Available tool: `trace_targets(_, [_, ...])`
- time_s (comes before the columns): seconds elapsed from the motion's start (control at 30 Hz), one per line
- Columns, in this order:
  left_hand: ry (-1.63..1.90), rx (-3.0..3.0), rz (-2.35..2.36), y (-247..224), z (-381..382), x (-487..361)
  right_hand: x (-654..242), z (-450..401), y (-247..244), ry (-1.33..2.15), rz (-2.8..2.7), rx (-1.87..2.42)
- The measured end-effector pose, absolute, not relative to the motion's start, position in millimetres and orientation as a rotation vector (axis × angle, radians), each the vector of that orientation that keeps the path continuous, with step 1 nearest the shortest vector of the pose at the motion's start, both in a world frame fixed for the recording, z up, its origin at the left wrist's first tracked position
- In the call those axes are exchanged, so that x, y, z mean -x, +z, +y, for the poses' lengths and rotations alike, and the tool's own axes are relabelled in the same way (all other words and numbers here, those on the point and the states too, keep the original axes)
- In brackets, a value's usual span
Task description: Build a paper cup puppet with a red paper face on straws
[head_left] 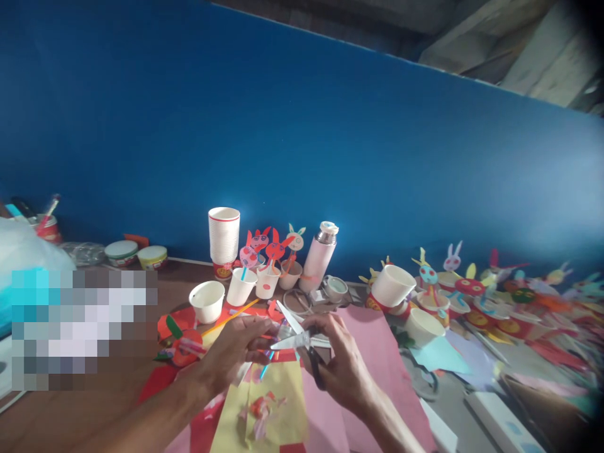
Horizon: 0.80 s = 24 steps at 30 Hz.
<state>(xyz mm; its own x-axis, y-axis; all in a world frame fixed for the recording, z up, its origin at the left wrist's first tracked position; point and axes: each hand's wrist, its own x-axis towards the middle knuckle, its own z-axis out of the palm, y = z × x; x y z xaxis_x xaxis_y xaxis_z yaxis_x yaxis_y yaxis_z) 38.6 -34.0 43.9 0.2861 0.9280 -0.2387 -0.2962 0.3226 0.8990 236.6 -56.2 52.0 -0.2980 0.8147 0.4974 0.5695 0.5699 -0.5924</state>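
Observation:
My right hand (pixel 343 362) grips a pair of scissors (pixel 293 340) by the black handles, with the blades spread apart and pointing left. My left hand (pixel 238 352) is just left of the blades, its fingers curled together; whatever they pinch is too small to make out. A blue stick-like piece (pixel 267 366) shows just below those fingers, and I cannot tell whether it is held. Under both hands lie yellow paper (pixel 283 412) with small red and pink scraps (pixel 264 409) on it, and pink paper (pixel 377 371).
Behind my hands stand a paper cup stack (pixel 224 236), a white bowl (pixel 206 302), cups with paper rabbits (pixel 276 248) and a pink thermos (pixel 318 258). More cups with paper animals (pixel 429 277) crowd the right. Two lidded tubs (pixel 121 253) are at the left. A blue partition (pixel 302 138) rises behind.

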Motion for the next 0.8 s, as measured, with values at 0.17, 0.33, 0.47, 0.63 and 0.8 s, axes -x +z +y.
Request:
trace_targets(0.17, [0.934,-0.823,0.865,48,-33,-36,-244,-56,56,0.340,-2.035,1.079])
trace_targets(0.33, [0.899,-0.894,0.847,53,-34,-34,-248,-54,57,0.363,-2.044,1.110])
trace_targets(0.47, [0.833,-1.079,0.897,53,-33,-35,-246,-54,59,0.410,-2.081,1.107])
trace_targets(0.63, [0.804,-1.246,1.023,50,-35,-41,-241,-56,61,0.454,-2.097,1.094])
trace_targets(0.8, [0.819,-1.236,0.962,38,-33,-40,-242,-58,62,0.494,-2.088,1.082])
